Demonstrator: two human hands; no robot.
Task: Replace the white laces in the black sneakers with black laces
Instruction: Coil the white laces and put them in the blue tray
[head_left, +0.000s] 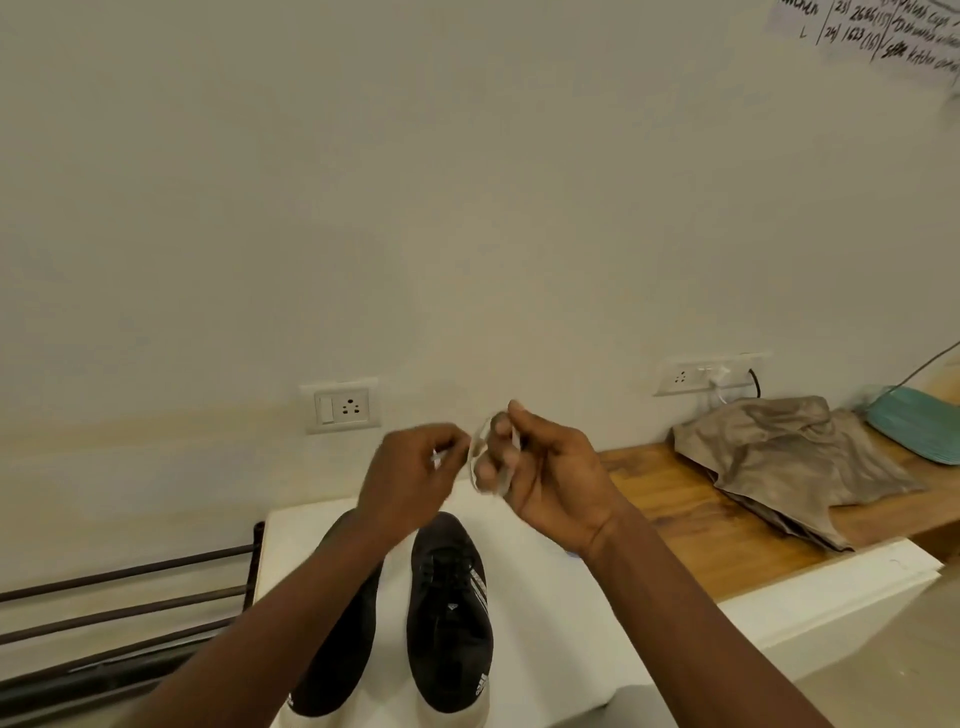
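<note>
1. The right hand (550, 478) is held up above the sneakers, its fingers curled, with a white lace (474, 457) looped round them.
2. The left hand (410, 478), just beside it, pinches what seems to be the free end of that lace; blur hides the detail.
3. The black sneakers (449, 613) sit side by side on a white table top (530, 571) directly under the hands. The right-hand one shows dark laces, and the left forearm covers much of the other.
4. Risk: the coil could slip off the fingers and spring loose if the pinch slackens or the turns are wound slack. It would then drop onto the sneakers in a tangle.
5. To the right of the sneakers runs a wooden bench (691, 519) with a crumpled cloth (789, 457) on it. A wall socket (345, 410) is beyond them and a metal rack (124, 597) is to their left. Nothing stands between the hands and the sneakers.
</note>
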